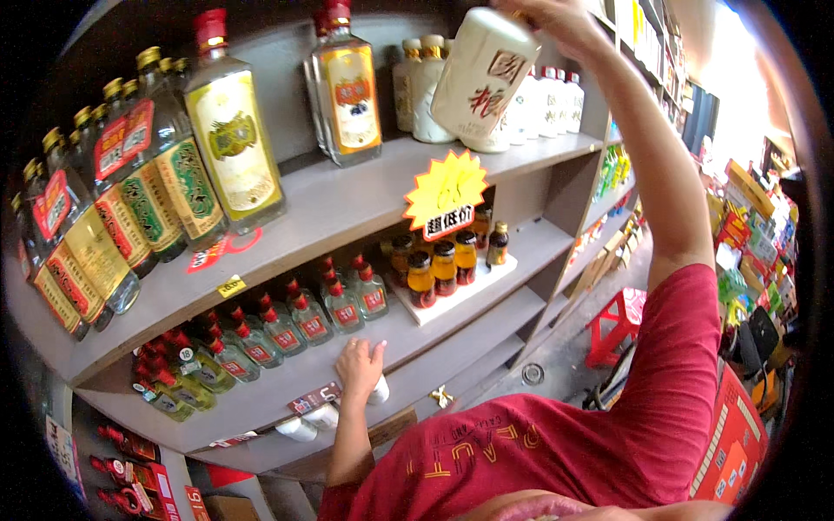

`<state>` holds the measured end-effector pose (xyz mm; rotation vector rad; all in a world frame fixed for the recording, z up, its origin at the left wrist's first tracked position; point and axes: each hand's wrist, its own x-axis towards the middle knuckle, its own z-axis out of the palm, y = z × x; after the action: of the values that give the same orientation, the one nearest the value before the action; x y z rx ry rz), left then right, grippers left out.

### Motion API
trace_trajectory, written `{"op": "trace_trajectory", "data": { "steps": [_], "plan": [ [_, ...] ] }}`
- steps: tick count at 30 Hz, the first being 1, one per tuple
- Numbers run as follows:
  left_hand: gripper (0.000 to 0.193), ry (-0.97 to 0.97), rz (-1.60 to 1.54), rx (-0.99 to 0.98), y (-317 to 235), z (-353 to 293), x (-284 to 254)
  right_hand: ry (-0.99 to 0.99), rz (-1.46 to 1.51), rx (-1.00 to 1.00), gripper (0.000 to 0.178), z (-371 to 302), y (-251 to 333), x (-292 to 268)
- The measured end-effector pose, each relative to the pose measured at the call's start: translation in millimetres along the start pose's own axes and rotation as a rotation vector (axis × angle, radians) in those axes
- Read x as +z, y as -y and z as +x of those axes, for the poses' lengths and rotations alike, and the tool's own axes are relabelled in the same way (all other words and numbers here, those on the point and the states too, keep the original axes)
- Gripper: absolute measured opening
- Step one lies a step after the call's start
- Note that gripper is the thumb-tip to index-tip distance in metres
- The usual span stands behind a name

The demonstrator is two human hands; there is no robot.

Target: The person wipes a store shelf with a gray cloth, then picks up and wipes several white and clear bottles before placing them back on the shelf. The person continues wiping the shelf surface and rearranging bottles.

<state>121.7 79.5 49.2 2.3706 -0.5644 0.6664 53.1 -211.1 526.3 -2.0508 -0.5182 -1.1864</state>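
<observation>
My right hand grips the top of a large white bottle with dark and red lettering. Tilted, the bottle hangs at the upper shelf, in front of a row of smaller white bottles; its neck is hidden by my fingers and the picture's edge. My left hand lies on the front of the lower shelf with its fingers stretched out, holding nothing. Near it stand small clear bottles with red caps. White rounded containers show just below this hand.
Tall clear bottles and dark-green bottles fill the upper shelf's left. Small dark-lidded amber jars stand on a white tray below a yellow starburst sign. A red stool is on the floor to the right.
</observation>
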Motion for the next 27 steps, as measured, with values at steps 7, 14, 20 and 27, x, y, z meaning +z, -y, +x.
{"op": "trace_trajectory", "data": {
  "steps": [7,14,20,27],
  "plan": [
    [0.037,0.026,-0.017,-0.051,0,1,0,0.259,-0.210,-0.050,0.026,53,-67,61],
    [0.037,0.060,-0.074,-0.080,-7,3,-10,0.344,-0.160,0.066,0.030,68,-102,95],
    [0.035,-0.008,-0.023,-0.021,6,-1,6,0.341,-0.098,0.084,0.030,68,-108,104],
    [0.036,0.030,-0.053,-0.055,0,0,-1,0.241,-0.703,-0.147,0.063,17,-83,93]
  ]
}}
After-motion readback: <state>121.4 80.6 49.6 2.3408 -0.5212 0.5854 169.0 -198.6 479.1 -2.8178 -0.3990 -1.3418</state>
